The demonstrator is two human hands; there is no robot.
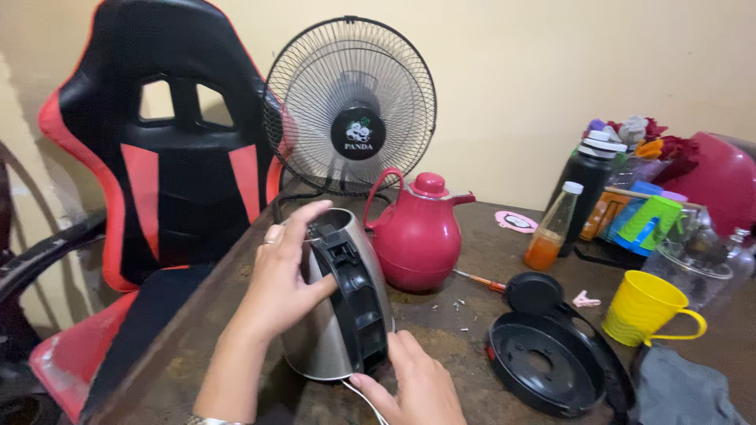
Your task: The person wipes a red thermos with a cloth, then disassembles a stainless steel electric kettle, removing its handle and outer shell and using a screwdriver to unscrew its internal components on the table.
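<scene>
A stainless steel electric kettle point(319, 346) with a black plastic handle point(354, 295) lies tilted on the brown table point(457, 330). My left hand point(283, 271) is wrapped over its top and upper side, fingers curled over the rim. My right hand point(417, 382) touches the lower end of the black handle near the kettle's base, where a thin white wire point(362, 397) comes out. A detached black round base part point(547, 362) lies on the table to the right of the kettle.
Behind the kettle stand a red thermos jug point(417, 232) and a black table fan point(350, 106). A red-handled screwdriver point(480, 281), yellow mug point(650, 307), sauce bottle point(551, 228), grey cloth point(681, 389) and cluttered containers sit right. A red-black chair point(157, 157) stands left.
</scene>
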